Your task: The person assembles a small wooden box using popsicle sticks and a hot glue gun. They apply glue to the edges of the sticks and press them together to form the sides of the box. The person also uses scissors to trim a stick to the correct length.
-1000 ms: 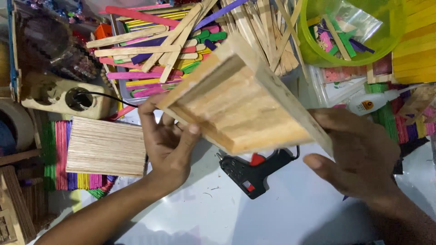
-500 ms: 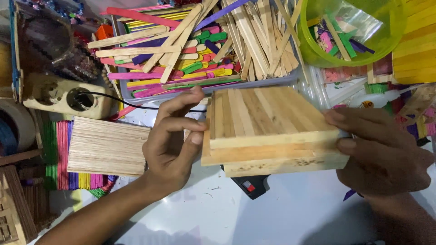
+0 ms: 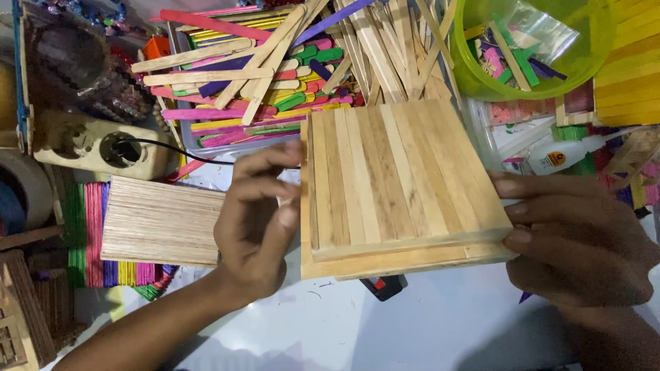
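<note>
Centre of frame: a square wooden stick panel [image 3: 399, 185], built of pale flat sticks laid side by side in stacked layers, is held flat and face-up above the white counter [image 3: 309, 330]. The left hand [image 3: 258, 227] grips the panel's left edge, fingers curled and pressed against the side, thumb low near the lower left corner. The right hand [image 3: 577, 237] holds the right edge near the lower right corner, fingertips pressed together on the panel's side; whether the thumb sits beneath cannot be told. Under the panel's lower edge a black tool with a red part [image 3: 383, 285] shows only partly, lying on the counter. Left of the left hand, a second panel of plain sticks [image 3: 161, 220] lies flat, overlapping a mat of coloured sticks [image 3: 86, 233] in green, pink, purple and yellow. Upper centre: a clear tray [image 3: 206, 148] heaped with loose craft sticks [image 3: 275, 69], plain and dyed, reaching to the panel's far edge. Upper right: a translucent green bowl [image 3: 584, 65] holding a few coloured sticks and a clear bag. Below the bowl, a white glue bottle [image 3: 560, 156] lies on its side just above the right hand. Upper left: a cream socket block [image 3: 96, 144] with a black cable [image 3: 185, 152] running toward the left hand. Lower left corner: part of a small stick-built structure [image 3: 20, 323].
</note>
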